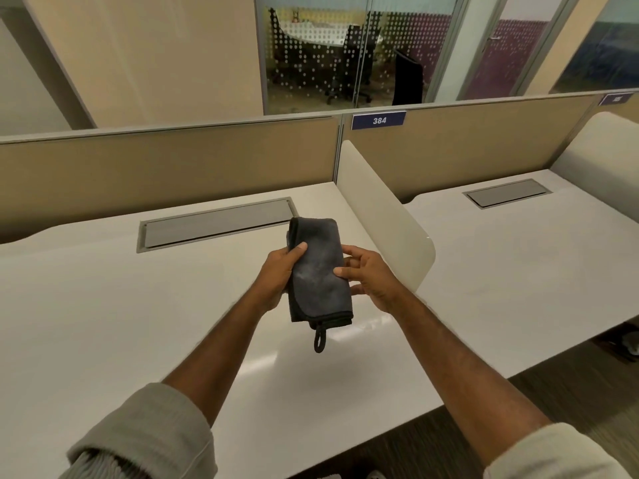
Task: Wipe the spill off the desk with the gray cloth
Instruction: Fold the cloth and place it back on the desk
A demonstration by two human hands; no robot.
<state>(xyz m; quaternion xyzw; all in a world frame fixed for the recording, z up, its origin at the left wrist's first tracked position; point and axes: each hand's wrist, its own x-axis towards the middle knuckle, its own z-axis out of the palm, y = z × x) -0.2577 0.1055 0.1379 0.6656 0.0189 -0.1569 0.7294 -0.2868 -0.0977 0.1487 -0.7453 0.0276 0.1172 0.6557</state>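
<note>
A folded gray cloth [317, 271] with a black hem and a small black hanging loop is held upright in the air over the white desk [121, 305]. My left hand [276, 271] grips its left edge, thumb on the front face. My right hand [370, 276] pinches its right edge with thumb and fingertips. A faint glossy wet streak [359, 326] shows on the desk just under and right of the cloth; I cannot tell whether it is the spill or a reflection.
A gray cable hatch [214, 224] is set into the desk behind the cloth. A white divider panel [383, 216] stands at the desk's right edge, with a second desk [518, 257] beyond. Tan partition walls [173, 174] close off the back.
</note>
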